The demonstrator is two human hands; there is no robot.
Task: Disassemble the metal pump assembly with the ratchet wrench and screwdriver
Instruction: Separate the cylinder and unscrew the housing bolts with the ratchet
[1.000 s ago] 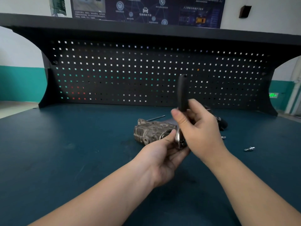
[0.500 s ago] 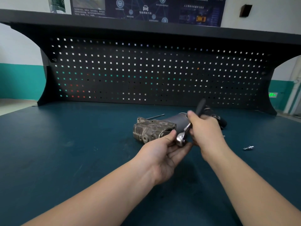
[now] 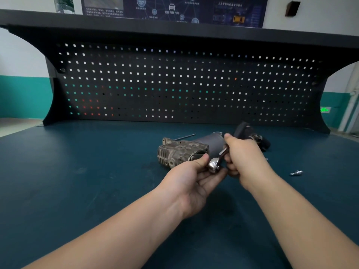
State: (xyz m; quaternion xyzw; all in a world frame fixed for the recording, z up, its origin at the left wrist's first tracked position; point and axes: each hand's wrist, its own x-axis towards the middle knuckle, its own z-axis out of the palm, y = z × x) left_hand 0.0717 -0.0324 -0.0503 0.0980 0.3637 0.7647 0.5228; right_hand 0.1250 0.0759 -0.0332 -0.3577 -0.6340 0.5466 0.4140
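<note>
A: Right hand (image 3: pixel 245 160) gripped the ratchet wrench (image 3: pixel 214 165) handle; left hand (image 3: pixel 191 183) pinched its head, above the tabletop (image 3: pixel 77 171).
B: Count?
A: One pump assembly (image 3: pixel 182 152) just behind, one loose bolt (image 3: pixel 295 173) right.

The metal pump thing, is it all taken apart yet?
Not yet. One small silver bolt already lies loose on the blue-green bench top. Right now the right hand grips the black-handled chrome ratchet wrench, and the left hand pinches its shiny head. The grimy cast-metal pump body with its grey cylinder looks mostly in one piece, so most of the job appears left.
</note>
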